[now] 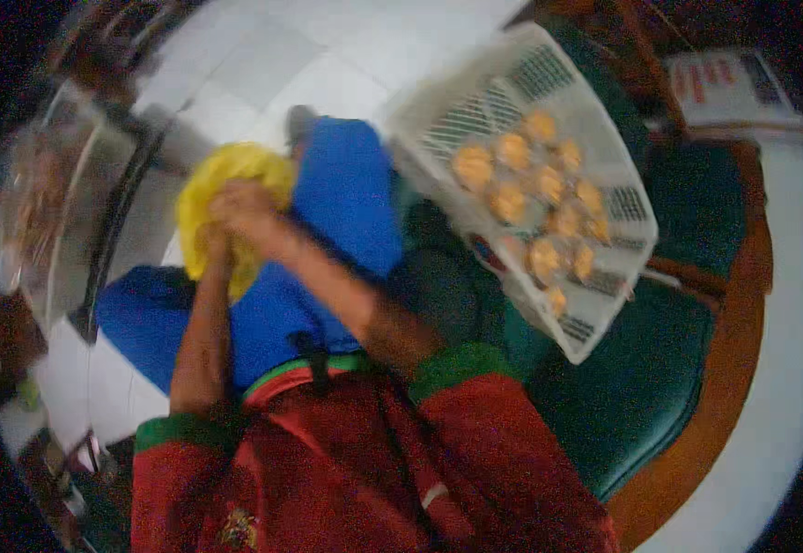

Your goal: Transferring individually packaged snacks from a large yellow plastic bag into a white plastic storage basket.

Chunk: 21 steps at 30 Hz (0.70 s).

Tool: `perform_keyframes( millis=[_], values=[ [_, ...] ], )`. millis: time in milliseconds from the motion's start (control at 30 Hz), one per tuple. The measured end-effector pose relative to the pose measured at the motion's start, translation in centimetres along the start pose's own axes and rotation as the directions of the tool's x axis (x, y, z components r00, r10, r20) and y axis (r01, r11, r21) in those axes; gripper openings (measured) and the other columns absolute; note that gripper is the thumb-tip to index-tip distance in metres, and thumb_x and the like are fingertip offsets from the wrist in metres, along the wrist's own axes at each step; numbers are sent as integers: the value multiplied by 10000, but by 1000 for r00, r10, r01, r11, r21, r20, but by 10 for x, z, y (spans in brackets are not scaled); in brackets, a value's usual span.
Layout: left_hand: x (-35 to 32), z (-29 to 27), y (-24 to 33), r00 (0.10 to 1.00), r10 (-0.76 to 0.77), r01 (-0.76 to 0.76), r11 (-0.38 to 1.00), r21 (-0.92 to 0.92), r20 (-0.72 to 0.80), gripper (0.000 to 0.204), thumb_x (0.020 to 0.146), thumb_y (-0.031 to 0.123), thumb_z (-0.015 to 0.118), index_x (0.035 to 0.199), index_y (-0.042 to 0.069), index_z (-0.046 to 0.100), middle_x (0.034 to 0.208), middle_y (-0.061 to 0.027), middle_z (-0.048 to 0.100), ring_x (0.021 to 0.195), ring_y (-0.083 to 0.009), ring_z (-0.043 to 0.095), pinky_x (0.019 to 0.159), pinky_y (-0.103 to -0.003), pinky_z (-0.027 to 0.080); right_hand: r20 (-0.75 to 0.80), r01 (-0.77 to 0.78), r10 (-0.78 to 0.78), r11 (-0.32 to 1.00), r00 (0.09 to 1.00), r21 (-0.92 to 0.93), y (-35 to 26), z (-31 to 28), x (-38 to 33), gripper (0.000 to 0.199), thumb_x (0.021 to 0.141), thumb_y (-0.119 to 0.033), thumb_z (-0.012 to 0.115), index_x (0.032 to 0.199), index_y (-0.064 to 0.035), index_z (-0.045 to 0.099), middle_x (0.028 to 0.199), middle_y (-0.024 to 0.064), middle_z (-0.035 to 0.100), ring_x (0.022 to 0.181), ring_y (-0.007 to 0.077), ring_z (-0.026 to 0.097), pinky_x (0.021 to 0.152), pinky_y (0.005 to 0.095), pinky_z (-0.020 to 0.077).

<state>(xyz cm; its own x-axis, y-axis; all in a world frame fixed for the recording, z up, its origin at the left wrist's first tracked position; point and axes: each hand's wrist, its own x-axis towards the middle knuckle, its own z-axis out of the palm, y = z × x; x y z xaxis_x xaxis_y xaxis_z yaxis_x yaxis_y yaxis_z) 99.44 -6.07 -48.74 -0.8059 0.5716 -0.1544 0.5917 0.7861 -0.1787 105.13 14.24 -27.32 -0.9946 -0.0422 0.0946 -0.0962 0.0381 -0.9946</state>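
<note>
A bright yellow, crumpled bundle [200, 194], soft like a plastic bag or cloth, lies over my lap at the left. What it holds, if anything, is hidden. My left hand [215, 241] presses into its middle from the near side. Over it, my right hand [249, 210] reaches across and meets the left at the same spot. Both hands look closed on the yellow material, though motion blur smears the fingers. Blue trousers [346, 184] cover my legs underneath.
To my right, a tilted white plastic crate [625, 138] with slotted walls holds several round, orange-brown pieces that look wrapped in clear plastic. It rests on a dark green padded seat [637, 405] with a wooden edge. A printed white box [729, 88] stands far right. Pale floor tiles [272, 64] lie ahead.
</note>
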Motion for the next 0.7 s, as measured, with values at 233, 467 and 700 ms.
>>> perform_keyframes(
  millis=[233, 467, 700],
  values=[
    [3, -227, 63, 958, -282, -19, 87, -996, -43, 240, 884, 142, 554, 1049, -33, 558, 1039, -122, 585, 937, -208, 561, 850, -317, 467, -296, -129, 54, 962, 954, -241, -260, -193, -195, 288, 818, -151, 604, 1054, 13, 610, 972, 123, 644, 851, 217, 628, 807, 321, 493],
    [27, -425, 188, 860, -108, -412, 429, -804, -498, 218, 854, 51, 580, 1064, -8, 587, 975, -93, 621, 873, -173, 589, 803, -294, 471, -553, -597, 270, 554, 788, -580, -195, -317, -287, 138, 790, -63, 630, 919, -23, 657, 903, 107, 650, 855, 227, 606, 781, 355, 486],
    [82, -442, 312, 679, 690, -726, 580, -368, -251, 576, 786, 212, 653, 1292, 55, 425, 1235, -256, 476, 1157, -394, 464, 973, -440, 395, -264, -343, 361, 175, 894, -923, -121, -312, -273, 243, 805, -191, 557, 1021, -120, 642, 1036, 150, 625, 995, 334, 550, 956, 466, 362]
  ],
)
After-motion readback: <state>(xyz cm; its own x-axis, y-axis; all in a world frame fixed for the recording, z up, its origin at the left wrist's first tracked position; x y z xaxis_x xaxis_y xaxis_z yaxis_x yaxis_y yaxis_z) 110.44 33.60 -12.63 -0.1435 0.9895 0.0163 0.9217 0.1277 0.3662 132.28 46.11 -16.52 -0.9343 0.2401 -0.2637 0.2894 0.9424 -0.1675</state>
